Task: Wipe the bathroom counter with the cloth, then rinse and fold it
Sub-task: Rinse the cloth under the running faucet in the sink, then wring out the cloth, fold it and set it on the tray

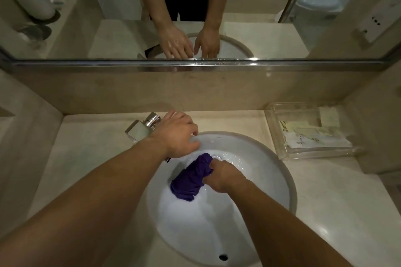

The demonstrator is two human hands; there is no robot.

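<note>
Over the basin, the right hand grips a bunched purple cloth — fingers clamped around its upper end, water running beside it. Left hand rests on the tap, fingers loosely apart — its grip can't be told.

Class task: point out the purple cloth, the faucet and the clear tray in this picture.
purple cloth (191, 180), head view, middle of the bunched fabric.
faucet (143, 129), head view, chrome body.
clear tray (280, 134), head view, left wall.
</note>
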